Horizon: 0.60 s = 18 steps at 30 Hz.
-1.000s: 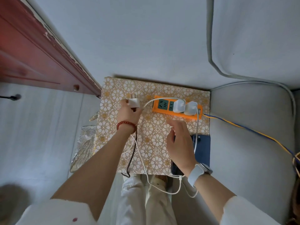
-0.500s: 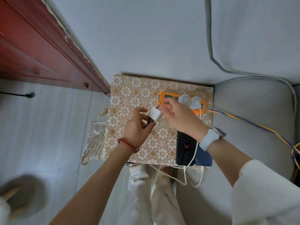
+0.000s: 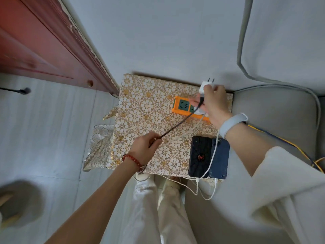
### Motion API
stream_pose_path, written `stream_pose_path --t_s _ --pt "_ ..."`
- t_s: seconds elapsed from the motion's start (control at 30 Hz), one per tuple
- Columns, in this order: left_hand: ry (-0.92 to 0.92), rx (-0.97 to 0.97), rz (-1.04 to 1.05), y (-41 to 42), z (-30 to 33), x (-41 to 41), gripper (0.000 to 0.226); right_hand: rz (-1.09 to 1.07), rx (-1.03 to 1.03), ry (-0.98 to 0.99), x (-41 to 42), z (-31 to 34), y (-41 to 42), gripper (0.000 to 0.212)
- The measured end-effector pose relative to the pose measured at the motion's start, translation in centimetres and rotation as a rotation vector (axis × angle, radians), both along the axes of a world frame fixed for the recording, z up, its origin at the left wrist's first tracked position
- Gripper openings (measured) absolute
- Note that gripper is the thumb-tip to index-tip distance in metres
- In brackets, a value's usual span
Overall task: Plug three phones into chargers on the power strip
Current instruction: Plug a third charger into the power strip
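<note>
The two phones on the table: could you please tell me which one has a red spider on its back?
The black phone on the left; the dark blue phone beside it is plain.

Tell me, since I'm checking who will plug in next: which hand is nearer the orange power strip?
Right. The right hand holds the white charger directly over the orange power strip; the left hand pinches the dark cable farther down the patterned table.
</note>
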State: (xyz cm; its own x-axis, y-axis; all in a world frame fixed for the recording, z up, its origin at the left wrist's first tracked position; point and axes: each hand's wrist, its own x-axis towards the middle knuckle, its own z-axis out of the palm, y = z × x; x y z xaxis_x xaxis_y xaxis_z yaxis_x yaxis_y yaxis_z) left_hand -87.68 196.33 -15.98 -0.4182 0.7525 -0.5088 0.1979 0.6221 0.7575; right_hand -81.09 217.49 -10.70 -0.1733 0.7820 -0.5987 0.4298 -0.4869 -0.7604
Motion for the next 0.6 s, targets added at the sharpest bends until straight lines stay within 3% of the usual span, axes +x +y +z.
stream_pose_path --t_s 0.07,0.13,0.2,0.33,0.6 --pt "0.01 0.011 -0.022 -0.3 -0.1 0.1 0.011 0.298 0.071 -0.272 0.1 -0.4 0.3 0.024" --pt "0.029 0.031 -0.075 0.3 0.1 0.3 0.012 0.751 0.238 -0.549 0.3 -0.9 0.4 0.026" --pt "0.076 0.059 -0.137 1.3 0.3 0.3 0.013 0.999 0.357 -0.657 0.0 -1.0 0.5 0.023" --pt "0.132 0.141 -0.109 2.8 0.7 -0.3 0.017 1.046 0.487 -0.753 -0.7 -0.8 1.5 0.02" --pt "0.189 0.21 -0.084 3.4 0.7 -0.4 0.019 1.18 0.434 -0.799 -1.4 -1.7 2.4 0.02"
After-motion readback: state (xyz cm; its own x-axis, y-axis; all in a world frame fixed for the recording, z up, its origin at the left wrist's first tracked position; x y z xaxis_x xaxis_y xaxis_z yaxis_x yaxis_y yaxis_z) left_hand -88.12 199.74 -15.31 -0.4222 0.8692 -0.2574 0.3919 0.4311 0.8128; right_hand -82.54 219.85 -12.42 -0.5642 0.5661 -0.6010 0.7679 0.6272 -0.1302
